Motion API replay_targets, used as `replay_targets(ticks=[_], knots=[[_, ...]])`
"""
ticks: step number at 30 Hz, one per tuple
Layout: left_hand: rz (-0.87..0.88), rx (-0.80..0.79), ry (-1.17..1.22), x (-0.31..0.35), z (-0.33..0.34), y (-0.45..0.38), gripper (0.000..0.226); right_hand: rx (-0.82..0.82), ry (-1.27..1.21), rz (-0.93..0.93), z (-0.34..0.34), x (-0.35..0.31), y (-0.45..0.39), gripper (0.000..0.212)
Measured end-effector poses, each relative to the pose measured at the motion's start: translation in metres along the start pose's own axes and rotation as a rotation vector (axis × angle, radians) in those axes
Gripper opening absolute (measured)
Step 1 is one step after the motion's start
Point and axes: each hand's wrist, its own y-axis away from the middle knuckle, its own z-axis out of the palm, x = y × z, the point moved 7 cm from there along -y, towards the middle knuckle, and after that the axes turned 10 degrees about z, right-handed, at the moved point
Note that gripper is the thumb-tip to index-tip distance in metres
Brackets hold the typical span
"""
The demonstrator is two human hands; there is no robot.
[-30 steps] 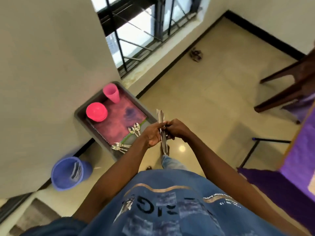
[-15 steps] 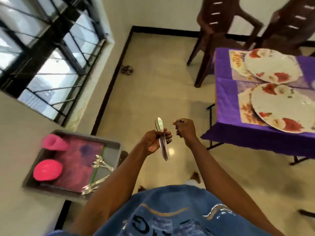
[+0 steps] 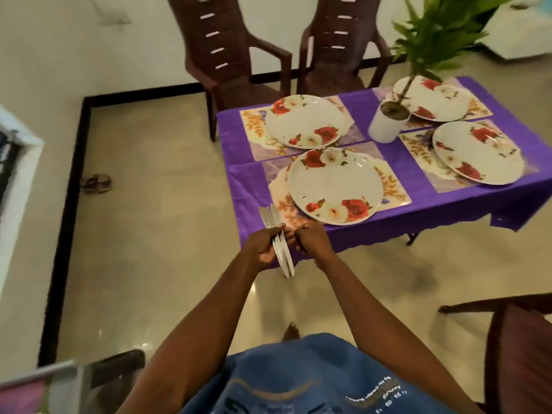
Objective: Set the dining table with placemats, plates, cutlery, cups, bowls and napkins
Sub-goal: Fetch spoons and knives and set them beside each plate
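Four floral plates [image 3: 334,186] sit on four placemats [image 3: 391,186] across the table [image 3: 248,186]. The left hand [image 3: 263,246] grips a bundle of knives [image 3: 279,243]; the right hand [image 3: 313,240], fingers curled, pinches at them.

Showing one table [image 3: 239,150] under purple cloth, bearing:
- four floral plates [image 3: 334,183], [image 3: 304,121], [image 3: 478,153], [image 3: 433,100];
- four placemats [image 3: 394,186], one lying under each plate;
- one potted plant [image 3: 385,127].

Standing behind: two brown chairs [image 3: 227,55], [image 3: 337,49].

Showing several knives [image 3: 279,243] bunched together; exact number unclear.
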Motion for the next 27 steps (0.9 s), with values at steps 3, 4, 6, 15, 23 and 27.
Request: replay_targets(ticks=[3, 4, 6, 15, 23, 27], knots=[[0.000, 0.004, -0.006, -0.011, 0.042, -0.029, 0.026, 0.047, -0.039, 0.046, -0.049, 0.004, -0.018, 0.020], [0.000, -0.009, -0.011, -0.013, 0.056, -0.039, 0.027, 0.052, -0.064, 0.057, -0.062, 0.006, -0.025, 0.020], [0.006, -0.018, -0.049, -0.016, 0.082, -0.058, 0.026, 0.053, -0.100, 0.075, -0.083, 0.008, -0.039, 0.019], [-0.038, -0.124, -0.044, -0.038, 0.186, -0.151, 0.016, 0.077, -0.104, 0.009, -0.166, -0.026, -0.113, 0.016], [-0.014, -0.078, -0.170, -0.036, 0.247, -0.214, 0.013, 0.097, -0.054, 0.011, -0.241, -0.049, -0.186, 0.012], [-0.039, 0.016, -0.064, -0.044, 0.248, -0.235, 0.016, 0.154, -0.135, 0.055, -0.280, -0.035, -0.223, 0.017]])
